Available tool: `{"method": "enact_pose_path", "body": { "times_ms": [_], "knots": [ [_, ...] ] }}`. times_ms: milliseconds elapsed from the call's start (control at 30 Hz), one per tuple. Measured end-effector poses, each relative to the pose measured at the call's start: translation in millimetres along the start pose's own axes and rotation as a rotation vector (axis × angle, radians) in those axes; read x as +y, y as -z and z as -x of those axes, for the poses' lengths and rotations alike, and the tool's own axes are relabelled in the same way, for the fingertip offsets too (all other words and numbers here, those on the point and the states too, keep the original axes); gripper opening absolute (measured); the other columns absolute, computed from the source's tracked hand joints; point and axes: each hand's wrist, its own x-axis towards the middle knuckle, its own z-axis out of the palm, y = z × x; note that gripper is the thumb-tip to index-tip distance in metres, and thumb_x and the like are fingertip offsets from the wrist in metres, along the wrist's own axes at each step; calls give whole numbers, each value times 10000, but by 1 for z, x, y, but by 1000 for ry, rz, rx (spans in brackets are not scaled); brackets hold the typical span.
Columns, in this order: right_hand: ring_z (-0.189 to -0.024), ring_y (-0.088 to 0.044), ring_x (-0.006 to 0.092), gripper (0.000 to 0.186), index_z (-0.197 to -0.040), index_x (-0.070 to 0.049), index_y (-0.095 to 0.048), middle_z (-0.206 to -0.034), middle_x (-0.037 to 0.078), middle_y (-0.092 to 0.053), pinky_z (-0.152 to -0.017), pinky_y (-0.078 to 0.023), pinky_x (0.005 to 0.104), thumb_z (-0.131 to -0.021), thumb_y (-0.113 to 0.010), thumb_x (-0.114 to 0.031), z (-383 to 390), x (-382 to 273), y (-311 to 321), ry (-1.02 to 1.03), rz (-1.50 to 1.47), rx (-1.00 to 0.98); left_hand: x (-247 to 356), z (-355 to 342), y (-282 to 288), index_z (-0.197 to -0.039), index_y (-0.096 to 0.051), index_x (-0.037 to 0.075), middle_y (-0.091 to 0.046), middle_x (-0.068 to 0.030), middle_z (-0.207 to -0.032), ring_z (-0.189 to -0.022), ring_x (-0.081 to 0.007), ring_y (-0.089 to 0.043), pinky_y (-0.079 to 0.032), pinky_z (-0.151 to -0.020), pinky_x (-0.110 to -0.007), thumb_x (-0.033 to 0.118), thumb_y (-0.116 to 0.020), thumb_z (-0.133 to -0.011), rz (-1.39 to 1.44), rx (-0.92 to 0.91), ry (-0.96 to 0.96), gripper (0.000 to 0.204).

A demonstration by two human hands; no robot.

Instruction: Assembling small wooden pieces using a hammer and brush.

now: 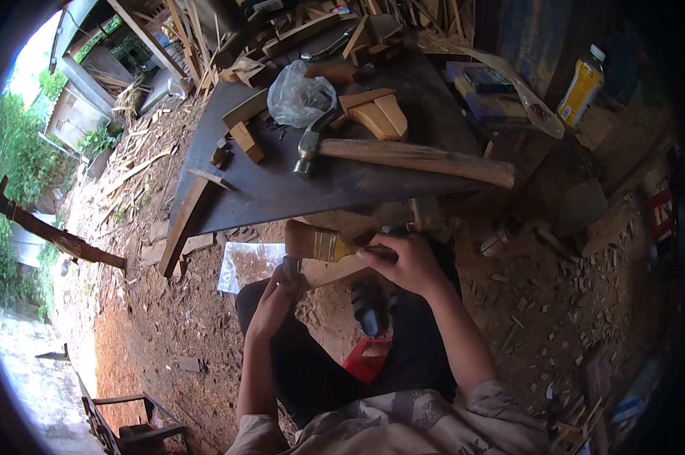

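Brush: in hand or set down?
In hand: the right hand grips the brush by its handle end, bristles pointing left.

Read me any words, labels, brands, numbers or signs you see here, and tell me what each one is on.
Yellow bottle with a white cap: printed label, too small and blurred to read.
Paintbrush in the right hand: no lettering can be made out.
Hammer on the dark table: none visible.
Nothing here is clear enough to quote.
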Motion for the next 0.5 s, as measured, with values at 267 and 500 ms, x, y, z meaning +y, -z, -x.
{"method": "enact_pose_path", "body": {
  "times_ms": [267,500],
  "knots": [
    [-564,-648,131,168,-947,-60,-723,-730,36,-705,-538,-477,271,-904,-766,-217,4,-66,6,158,-26,189,55,56,21,-1629,-294,19,-447,-69,-1569,-1237,-138,-476,-398,-1019,-272,143,-431,-1042,11,-97,-43,615],
    [-828,-648,227,231,-1107,-92,-667,-921,74,-658,-780,-500,360,-934,-728,-233,-90,-115,19,163,198,449,108,50,17,-1536,-471,19,-588,-164,-1386,-1266,-217,-555,-408,-1076,-348,72,-535,-1038,-279,204,-560,505]
  ]
}}
